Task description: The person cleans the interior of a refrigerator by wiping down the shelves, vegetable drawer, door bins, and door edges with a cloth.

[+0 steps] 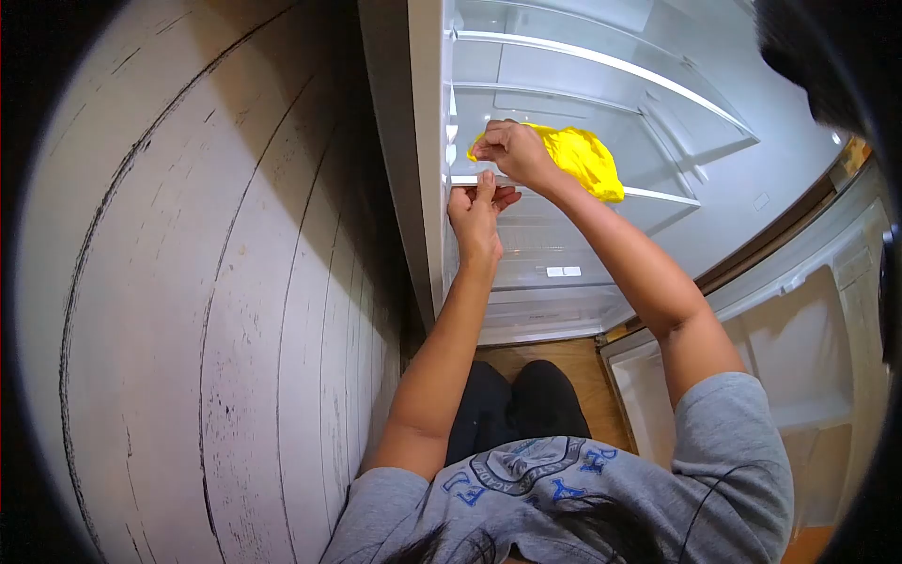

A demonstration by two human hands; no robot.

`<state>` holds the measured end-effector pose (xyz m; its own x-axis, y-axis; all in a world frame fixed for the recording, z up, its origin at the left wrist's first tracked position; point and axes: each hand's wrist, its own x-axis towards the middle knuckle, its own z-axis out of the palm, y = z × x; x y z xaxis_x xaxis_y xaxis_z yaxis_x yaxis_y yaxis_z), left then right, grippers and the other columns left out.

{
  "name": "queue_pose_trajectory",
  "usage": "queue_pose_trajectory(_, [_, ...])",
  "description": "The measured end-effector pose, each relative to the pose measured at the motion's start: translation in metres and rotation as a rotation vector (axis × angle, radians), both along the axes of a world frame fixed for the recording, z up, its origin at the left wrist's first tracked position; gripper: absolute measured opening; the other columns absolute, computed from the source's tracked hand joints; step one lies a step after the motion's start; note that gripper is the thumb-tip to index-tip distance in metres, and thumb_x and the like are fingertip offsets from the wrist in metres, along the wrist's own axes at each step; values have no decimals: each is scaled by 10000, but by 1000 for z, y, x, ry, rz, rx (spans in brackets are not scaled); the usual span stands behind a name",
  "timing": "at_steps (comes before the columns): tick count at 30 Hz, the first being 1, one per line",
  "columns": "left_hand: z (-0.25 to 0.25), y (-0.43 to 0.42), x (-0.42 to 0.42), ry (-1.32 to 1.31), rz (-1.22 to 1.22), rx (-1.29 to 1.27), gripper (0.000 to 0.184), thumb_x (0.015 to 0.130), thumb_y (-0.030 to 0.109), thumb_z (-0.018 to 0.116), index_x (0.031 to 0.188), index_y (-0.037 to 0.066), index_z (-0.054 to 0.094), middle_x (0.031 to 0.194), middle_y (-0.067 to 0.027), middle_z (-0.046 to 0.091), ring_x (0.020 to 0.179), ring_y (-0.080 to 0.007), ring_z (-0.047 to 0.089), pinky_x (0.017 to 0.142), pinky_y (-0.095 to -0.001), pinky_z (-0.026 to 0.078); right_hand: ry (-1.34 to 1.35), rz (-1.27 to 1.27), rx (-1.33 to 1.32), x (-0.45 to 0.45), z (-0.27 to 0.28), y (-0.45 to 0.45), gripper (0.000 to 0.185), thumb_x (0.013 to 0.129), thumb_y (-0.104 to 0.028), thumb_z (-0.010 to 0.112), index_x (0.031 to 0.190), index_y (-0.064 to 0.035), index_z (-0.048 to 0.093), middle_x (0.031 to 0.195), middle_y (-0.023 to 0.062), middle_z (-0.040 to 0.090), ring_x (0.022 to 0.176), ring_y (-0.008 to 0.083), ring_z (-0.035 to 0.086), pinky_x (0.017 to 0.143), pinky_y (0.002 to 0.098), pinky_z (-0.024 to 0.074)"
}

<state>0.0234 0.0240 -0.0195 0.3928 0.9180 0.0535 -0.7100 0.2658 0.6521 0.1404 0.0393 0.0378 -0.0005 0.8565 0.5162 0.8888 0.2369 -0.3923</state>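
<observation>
My left hand [477, 214] grips the white front edge of a glass fridge shelf [648, 195] near its left end, thumb above and fingers curled below. Just above it, my right hand [515, 150] is closed with bent fingers on a bright yellow cloth [583, 162]. The cloth lies crumpled on that shelf, mostly to the right of my right wrist, and a small bit of yellow shows at my fingertips. Part of the cloth is hidden behind my right hand and forearm.
Another shelf [601, 61] with a white front rim sits higher in the fridge. Below are clear drawers [536, 240]. The fridge door [789, 348] stands open on the right. A pale plank-patterned wall [188, 282] runs close along the left side.
</observation>
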Motion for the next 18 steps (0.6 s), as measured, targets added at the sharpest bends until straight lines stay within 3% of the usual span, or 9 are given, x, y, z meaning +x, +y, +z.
queue_pose_trajectory(2, [1, 3, 2, 20, 13, -9, 210, 886, 167, 578, 931, -18, 491, 821, -104, 560, 688, -207, 594, 665, -353, 544, 36, 22, -13, 3, -1, 7, 77, 749, -111, 623, 772, -78, 688, 795, 74, 638, 792, 288, 603, 695, 386, 475])
queue_pose_trajectory(4, [-5, 0, 2, 56, 13, -35, 206, 885, 167, 580, 935, -13, 494, 822, -103, 560, 686, -208, 592, 664, -354, 544, -62, -44, 184, 11, -12, 23, 90, 772, -129, 625, 791, -60, 681, 759, 90, 612, 724, 296, 589, 662, 362, 472])
queue_pose_trajectory(9, [-3, 1, 1, 8, -2, -5, 205, 886, 162, 577, 937, -15, 487, 824, -100, 561, 698, -210, 597, 660, -354, 544, -129, -109, 88, -3, -1, 8, 89, 757, -139, 638, 801, -82, 691, 779, 69, 616, 750, 276, 584, 681, 359, 471])
queue_pose_trajectory(12, [-1, 1, 1, 8, 2, -12, 196, 886, 160, 576, 929, -12, 491, 822, -99, 561, 703, -209, 599, 659, -353, 543, -99, 24, 50, -3, -1, -3, 87, 751, -134, 640, 792, -71, 683, 788, 78, 622, 767, 291, 590, 687, 373, 469])
queue_pose_trajectory(15, [-4, 3, 2, 7, 3, -1, 190, 884, 160, 579, 925, -7, 496, 825, -102, 564, 704, -207, 599, 659, -352, 543, -142, -125, 47, 4, -1, 12, 91, 759, -132, 631, 776, -55, 676, 809, 80, 630, 775, 300, 594, 690, 374, 470])
queue_pose_trajectory(18, [-2, -3, 1, 6, 10, -15, 175, 887, 130, 566, 958, -19, 509, 819, -91, 553, 657, -171, 593, 612, -327, 560, -127, -97, 165, 5, -9, 26, 100, 764, -129, 624, 772, -38, 667, 819, 90, 628, 765, 309, 592, 684, 382, 469])
